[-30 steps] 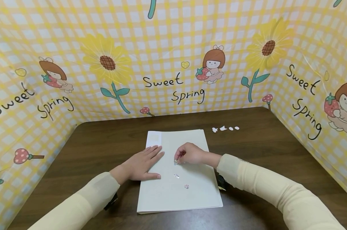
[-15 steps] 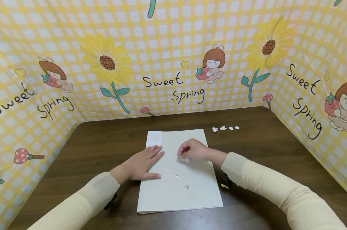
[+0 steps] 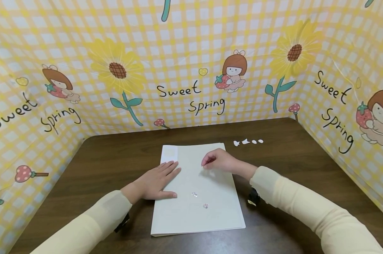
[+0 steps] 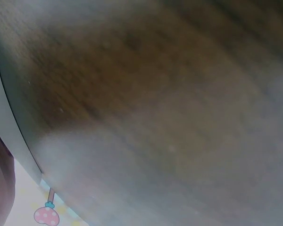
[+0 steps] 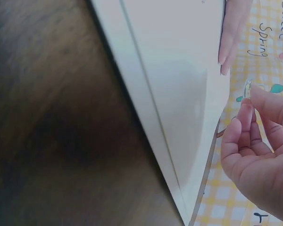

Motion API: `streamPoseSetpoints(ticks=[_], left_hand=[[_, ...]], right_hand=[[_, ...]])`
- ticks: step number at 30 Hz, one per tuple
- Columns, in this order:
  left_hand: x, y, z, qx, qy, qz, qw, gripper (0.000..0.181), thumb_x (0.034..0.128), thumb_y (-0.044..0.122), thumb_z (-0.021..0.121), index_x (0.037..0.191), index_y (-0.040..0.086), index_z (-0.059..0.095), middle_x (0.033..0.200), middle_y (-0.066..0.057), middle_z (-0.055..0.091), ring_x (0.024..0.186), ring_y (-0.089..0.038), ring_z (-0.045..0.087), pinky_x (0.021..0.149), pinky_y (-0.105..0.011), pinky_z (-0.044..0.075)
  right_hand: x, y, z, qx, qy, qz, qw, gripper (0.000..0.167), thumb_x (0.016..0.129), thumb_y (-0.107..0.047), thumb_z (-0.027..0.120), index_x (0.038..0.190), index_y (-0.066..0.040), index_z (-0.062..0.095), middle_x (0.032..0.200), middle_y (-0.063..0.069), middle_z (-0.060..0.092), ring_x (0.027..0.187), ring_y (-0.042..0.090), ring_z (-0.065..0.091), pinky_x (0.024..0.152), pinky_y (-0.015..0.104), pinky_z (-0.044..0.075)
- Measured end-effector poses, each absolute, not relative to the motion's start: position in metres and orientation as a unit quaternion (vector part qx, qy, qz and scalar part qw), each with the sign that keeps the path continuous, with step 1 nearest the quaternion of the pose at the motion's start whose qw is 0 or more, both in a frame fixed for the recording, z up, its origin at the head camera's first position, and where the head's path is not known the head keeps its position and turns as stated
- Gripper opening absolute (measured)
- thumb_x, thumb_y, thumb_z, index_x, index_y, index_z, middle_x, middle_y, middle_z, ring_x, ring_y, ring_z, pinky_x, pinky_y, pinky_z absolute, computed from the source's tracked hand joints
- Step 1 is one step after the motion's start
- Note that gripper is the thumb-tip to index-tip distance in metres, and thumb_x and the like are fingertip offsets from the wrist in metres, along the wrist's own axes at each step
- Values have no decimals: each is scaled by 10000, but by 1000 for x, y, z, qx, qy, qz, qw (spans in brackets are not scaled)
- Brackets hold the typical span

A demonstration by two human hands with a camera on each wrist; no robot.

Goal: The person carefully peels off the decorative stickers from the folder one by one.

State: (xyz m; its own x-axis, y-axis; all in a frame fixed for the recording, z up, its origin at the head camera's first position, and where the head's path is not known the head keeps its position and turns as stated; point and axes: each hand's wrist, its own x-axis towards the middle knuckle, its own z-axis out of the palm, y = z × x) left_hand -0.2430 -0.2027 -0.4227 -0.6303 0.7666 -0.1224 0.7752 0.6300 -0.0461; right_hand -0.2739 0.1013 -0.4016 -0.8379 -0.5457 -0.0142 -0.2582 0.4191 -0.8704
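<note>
A white folder (image 3: 196,220) lies on the dark table, with a pale label (image 3: 170,152) at its upper left corner. My left hand (image 3: 158,180) rests flat on the folder's left side, fingers straight and thumb out. Above the folder's upper right part, my right hand (image 3: 220,160) pinches a small clear, shiny sticker (image 5: 247,89) between thumb and index finger. The sticker's shape is too small to make out. Two small shiny pinkish stickers lie on the folder: an upper sticker (image 3: 194,194) and a lower sticker (image 3: 205,206).
Several small white cut-out pieces (image 3: 245,141) lie in a row on the table (image 3: 115,151), beyond the folder's upper right corner. A yellow checked cloth (image 3: 178,42) stands behind and at both sides. The left wrist view is mostly blurred table.
My right hand has lifted the small sticker off the folder and moved up and to the right with it. The left hand stays where it was.
</note>
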Motion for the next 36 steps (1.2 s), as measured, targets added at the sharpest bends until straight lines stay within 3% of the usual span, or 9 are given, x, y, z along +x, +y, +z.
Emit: streamPoseSetpoints(ticks=[15,22,30,36], left_hand=[[-243,-204,-424,430,901,-45,40,944,903,755,305,1559,88,184,1608,-135,128,1471,-261,90,1161,-400,134],[-243,-204,-424,433,900,-43,39,935,909,742,317,1558,82,185,1607,-139,128,1471,-264,89,1161,-402,132],[-244,-204,-425,433,900,-44,38,932,911,742,312,1558,82,189,1607,-138,129,1471,-263,89,1161,-402,133],[-244,-204,-426,434,899,-46,34,931,911,742,311,1558,83,190,1607,-138,132,1471,-261,91,1161,-399,134]], right_hand=[[-282,121,-398,-190,850,-476,125,88,868,-122,744,939,-73,762,923,3,719,849,154,623,747,295,499],[-289,138,-400,-175,845,-495,105,86,879,-95,726,948,-46,742,926,30,708,836,184,587,740,303,482],[-295,160,-398,-153,829,-530,93,125,891,-86,711,975,5,700,907,76,658,817,201,539,802,429,474],[-298,177,-396,-128,826,-542,84,149,901,-87,701,1003,17,670,903,82,623,824,196,546,813,437,483]])
